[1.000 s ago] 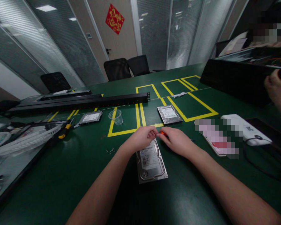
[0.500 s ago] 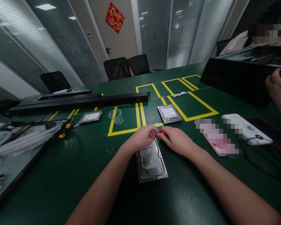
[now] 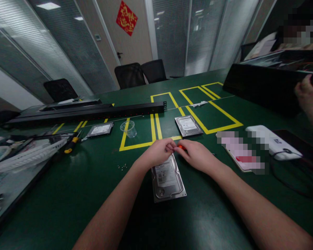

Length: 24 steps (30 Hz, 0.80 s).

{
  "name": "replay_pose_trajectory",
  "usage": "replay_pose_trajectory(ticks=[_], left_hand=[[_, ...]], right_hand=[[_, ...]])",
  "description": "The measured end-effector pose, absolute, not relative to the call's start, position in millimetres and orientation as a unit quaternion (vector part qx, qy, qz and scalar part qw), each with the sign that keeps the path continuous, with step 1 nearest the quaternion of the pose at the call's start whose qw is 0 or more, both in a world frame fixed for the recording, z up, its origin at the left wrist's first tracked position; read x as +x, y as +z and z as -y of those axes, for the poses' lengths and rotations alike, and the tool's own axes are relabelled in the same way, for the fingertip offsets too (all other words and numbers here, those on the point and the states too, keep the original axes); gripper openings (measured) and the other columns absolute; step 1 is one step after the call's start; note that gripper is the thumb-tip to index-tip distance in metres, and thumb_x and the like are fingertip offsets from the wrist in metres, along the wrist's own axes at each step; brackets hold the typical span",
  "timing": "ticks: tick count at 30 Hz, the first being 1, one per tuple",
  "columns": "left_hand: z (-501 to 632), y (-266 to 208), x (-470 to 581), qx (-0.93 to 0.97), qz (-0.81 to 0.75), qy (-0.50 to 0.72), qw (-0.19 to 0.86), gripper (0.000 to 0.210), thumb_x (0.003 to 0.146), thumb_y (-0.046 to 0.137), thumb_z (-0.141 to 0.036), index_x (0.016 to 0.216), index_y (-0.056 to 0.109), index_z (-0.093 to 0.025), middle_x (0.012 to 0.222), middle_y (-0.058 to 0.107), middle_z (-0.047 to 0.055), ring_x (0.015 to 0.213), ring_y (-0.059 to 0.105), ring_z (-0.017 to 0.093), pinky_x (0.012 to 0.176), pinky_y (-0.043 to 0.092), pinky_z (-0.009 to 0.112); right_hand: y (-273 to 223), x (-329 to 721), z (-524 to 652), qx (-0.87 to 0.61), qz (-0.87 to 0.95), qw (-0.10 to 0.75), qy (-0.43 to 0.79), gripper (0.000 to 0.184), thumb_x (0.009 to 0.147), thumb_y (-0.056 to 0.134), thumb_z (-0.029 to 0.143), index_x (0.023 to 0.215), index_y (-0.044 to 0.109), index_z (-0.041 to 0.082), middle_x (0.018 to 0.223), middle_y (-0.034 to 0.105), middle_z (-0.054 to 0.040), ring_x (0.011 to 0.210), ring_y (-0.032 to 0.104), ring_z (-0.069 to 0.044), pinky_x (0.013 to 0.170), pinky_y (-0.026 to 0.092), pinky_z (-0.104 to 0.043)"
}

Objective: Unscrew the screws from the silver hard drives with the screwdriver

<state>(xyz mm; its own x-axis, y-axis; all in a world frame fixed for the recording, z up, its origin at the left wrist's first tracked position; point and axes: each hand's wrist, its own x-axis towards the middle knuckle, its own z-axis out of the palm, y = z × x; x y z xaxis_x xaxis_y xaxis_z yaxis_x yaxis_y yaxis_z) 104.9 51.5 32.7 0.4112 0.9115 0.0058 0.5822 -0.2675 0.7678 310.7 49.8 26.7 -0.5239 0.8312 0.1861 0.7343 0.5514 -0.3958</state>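
Observation:
A silver hard drive (image 3: pixel 169 182) with a white label lies flat on the green table in front of me, its far end partly covered by my hands. Over that end, my left hand (image 3: pixel 161 151) is closed in a pinch, and whatever is between its fingers is too small to make out. Its fingertips meet those of my right hand (image 3: pixel 198 154), which is closed around a screwdriver (image 3: pixel 182 147) with an orange handle. A thin metal shaft pokes out behind that hand. Several tiny screws (image 3: pixel 122 167) are scattered left of the drive.
Farther off are a second hard drive (image 3: pixel 188 125), a third drive (image 3: pixel 101 129), a clear plastic cup (image 3: pixel 130 130) and a yellow-black screwdriver (image 3: pixel 72 145). A phone (image 3: pixel 241 152) and white power bank (image 3: pixel 273 142) lie right. Another person's hand (image 3: pixel 310 93) touches a black computer case (image 3: pixel 261 86).
Both hands stay almost still over the hard drive, with the fingers shifting only slightly. The whole view has drifted a little. The other person's hand has moved slightly at the case.

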Motion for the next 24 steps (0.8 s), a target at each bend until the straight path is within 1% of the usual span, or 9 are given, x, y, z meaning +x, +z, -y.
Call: replay_pose_trajectory(ticks=[11, 15, 17, 19, 22, 24], left_hand=[[-51.9, 34.9, 103.6, 0.754, -0.491, 0.229, 0.372, 0.02, 0.09, 0.064, 0.0, 0.098, 0.072, -0.016, 0.09, 0.077, 0.004, 0.081, 0.072, 0.017, 0.075, 0.058, 0.028], [-52.5, 35.4, 101.9, 0.755, -0.489, 0.225, 0.374, 0.021, 0.089, 0.063, 0.001, 0.099, 0.071, -0.016, 0.089, 0.077, 0.005, 0.082, 0.072, 0.017, 0.076, 0.058, 0.029], [-53.0, 35.0, 101.2, 0.757, -0.484, 0.227, 0.376, 0.022, 0.089, 0.063, 0.002, 0.1, 0.071, -0.016, 0.089, 0.077, 0.005, 0.082, 0.072, 0.018, 0.078, 0.058, 0.03], [-53.0, 35.7, 101.0, 0.757, -0.477, 0.233, 0.38, 0.024, 0.089, 0.061, 0.002, 0.101, 0.071, -0.016, 0.092, 0.077, 0.005, 0.083, 0.072, 0.018, 0.079, 0.059, 0.031], [-51.0, 41.7, 100.0, 0.757, -0.475, 0.237, 0.381, 0.024, 0.089, 0.062, 0.001, 0.103, 0.071, -0.016, 0.1, 0.077, 0.007, 0.088, 0.072, 0.018, 0.082, 0.059, 0.032], [-47.7, 48.8, 96.3, 0.765, -0.482, 0.231, 0.358, 0.022, 0.089, 0.068, -0.004, 0.107, 0.072, -0.017, 0.104, 0.076, 0.007, 0.093, 0.072, 0.02, 0.085, 0.059, 0.034]], right_hand=[[23.8, 311.4, -50.0, -0.46, 0.859, 0.177, 0.136, 0.029, 0.11, 0.051, 0.04, 0.098, 0.068, 0.019, 0.094, 0.075, -0.0101, 0.082, 0.068, -0.024, 0.073, 0.041, -0.033], [27.0, 311.1, -49.0, -0.459, 0.856, 0.193, 0.141, 0.03, 0.11, 0.05, 0.039, 0.095, 0.066, 0.019, 0.092, 0.074, -0.0093, 0.082, 0.067, -0.024, 0.073, 0.041, -0.033], [31.1, 311.4, -47.5, -0.455, 0.85, 0.221, 0.148, 0.03, 0.11, 0.05, 0.039, 0.093, 0.065, 0.02, 0.09, 0.073, -0.0085, 0.081, 0.066, -0.023, 0.073, 0.041, -0.033], [37.4, 312.8, -44.7, -0.445, 0.839, 0.271, 0.157, 0.029, 0.11, 0.049, 0.038, 0.094, 0.065, 0.019, 0.09, 0.071, -0.0079, 0.082, 0.066, -0.023, 0.074, 0.043, -0.033], [49.7, 317.1, -39.3, -0.422, 0.81, 0.374, 0.161, 0.025, 0.11, 0.049, 0.036, 0.1, 0.065, 0.019, 0.094, 0.07, -0.0074, 0.086, 0.065, -0.022, 0.079, 0.044, -0.034], [59.1, 319.4, -36.4, -0.415, 0.772, 0.447, 0.181, 0.024, 0.11, 0.051, 0.037, 0.101, 0.066, 0.02, 0.09, 0.068, -0.0051, 0.082, 0.062, -0.02, 0.077, 0.043, -0.034]])
